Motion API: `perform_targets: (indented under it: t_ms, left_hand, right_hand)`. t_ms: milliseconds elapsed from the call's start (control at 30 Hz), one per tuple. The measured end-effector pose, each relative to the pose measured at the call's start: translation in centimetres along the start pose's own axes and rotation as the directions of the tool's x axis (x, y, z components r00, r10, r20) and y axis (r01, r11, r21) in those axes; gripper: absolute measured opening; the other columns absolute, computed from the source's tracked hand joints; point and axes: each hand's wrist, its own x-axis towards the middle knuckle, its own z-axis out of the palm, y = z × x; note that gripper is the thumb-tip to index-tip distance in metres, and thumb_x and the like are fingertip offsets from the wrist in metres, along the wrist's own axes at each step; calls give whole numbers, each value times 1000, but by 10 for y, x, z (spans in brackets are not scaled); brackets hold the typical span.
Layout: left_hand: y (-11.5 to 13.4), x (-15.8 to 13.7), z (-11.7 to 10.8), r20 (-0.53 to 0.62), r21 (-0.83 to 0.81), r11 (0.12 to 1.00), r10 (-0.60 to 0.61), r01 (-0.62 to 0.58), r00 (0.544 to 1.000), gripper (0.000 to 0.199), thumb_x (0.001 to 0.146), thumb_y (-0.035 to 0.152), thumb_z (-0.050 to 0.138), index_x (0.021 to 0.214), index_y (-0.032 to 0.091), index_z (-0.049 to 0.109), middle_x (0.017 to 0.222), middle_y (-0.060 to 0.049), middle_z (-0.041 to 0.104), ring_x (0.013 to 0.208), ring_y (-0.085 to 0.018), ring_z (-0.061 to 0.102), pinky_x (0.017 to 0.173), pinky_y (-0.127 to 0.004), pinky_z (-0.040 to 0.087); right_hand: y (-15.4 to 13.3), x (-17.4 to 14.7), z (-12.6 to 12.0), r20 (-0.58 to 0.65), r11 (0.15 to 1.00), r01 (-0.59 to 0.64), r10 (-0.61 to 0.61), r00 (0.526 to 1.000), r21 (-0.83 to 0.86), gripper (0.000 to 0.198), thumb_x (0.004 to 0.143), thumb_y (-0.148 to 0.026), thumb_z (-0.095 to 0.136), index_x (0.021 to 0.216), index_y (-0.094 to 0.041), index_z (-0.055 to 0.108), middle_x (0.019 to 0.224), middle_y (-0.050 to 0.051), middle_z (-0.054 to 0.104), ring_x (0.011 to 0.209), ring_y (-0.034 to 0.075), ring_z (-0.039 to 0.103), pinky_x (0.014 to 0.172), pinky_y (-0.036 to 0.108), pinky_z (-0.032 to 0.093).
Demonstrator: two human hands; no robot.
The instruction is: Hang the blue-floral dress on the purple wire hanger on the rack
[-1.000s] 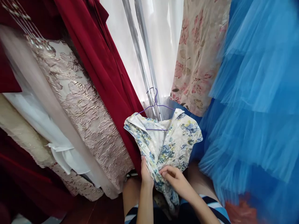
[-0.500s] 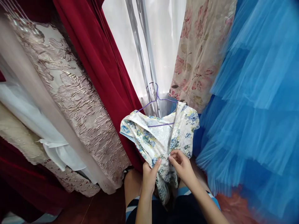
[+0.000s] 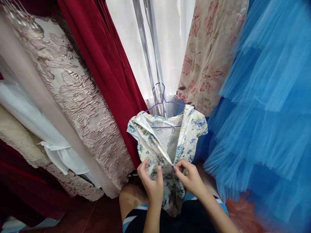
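Observation:
A white dress (image 3: 194,129) with blue and yellow flowers hangs on a purple wire hanger (image 3: 163,101) in front of my knees. Its front opening spreads into a V, showing the inner back cloth. At the point of the V, my right hand (image 3: 188,174) pinches the edge of the dress between thumb and forefinger; any small fastener there is too small to make out. My left hand (image 3: 152,183) is open at the left side of the bodice, thumb and fingers spread apart. The lower part of the dress hangs down between my legs.
Grey metal poles (image 3: 155,48) stand behind the hanger. To the left hang a dark red gown (image 3: 102,64) and a pinkish embossed gown (image 3: 89,106). On the right are a floral beige gown (image 3: 206,64) and a tiered blue tulle gown (image 3: 262,113). Reddish floor (image 3: 97,213) shows below.
My left hand has come away from the front edge and shifted left, its fingers spreading. The V opening lies straighter and wider. My right hand keeps its pinch, slightly lower.

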Motion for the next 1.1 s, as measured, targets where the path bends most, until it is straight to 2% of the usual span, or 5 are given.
perform_targets:
  t_ms: [133, 400, 667, 867, 1100]
  left_hand:
    - [7, -14, 8, 428, -40, 999, 43, -28, 903, 9, 91, 24, 56, 99, 23, 60, 99, -7, 63, 98, -24, 61, 89, -32, 47]
    - [13, -10, 20, 571, -13, 999, 44, -45, 820, 14, 93, 23, 52, 79, 22, 52, 77, -2, 59, 76, -19, 58, 72, -26, 42]
    - [42, -10, 13, 811, 187, 933, 29, -307, 584, 13, 84, 12, 51, 78, 23, 49, 75, -2, 60, 67, -18, 55, 59, -27, 28]
    - [39, -2, 16, 871, 149, 938, 25, -313, 491, 13, 83, 14, 55, 82, 23, 64, 75, -4, 65, 67, -20, 59, 60, -27, 33]
    - [84, 106, 32, 491, -26, 962, 250, -273, 835, 33, 98, 34, 50, 128, 25, 60, 78, -1, 64, 69, -17, 60, 68, -26, 46]
  right_hand:
    - [-7, 3, -7, 97, 995, 50, -42, 994, -81, 13, 89, -24, 57, 77, -21, 61, 71, 1, 60, 67, 18, 55, 63, 28, 41]
    - [-16, 67, -49, 195, 905, 312, -263, 945, -289, 19, 97, -30, 50, 87, -22, 64, 80, 4, 65, 74, 19, 59, 68, 29, 41]
    - [-55, 192, -71, -49, 727, 387, -498, 866, -567, 9, 92, -24, 55, 85, -21, 58, 80, 4, 64, 73, 19, 56, 65, 28, 34]
    - [-73, 200, -61, -176, 775, 403, -539, 824, -488, 11, 94, -26, 52, 85, -20, 56, 78, 3, 61, 69, 18, 54, 64, 28, 35]
    - [-66, 167, -53, -335, 957, 287, -258, 906, 37, 23, 89, -40, 62, 79, -19, 58, 71, 2, 59, 64, 15, 53, 61, 28, 42]
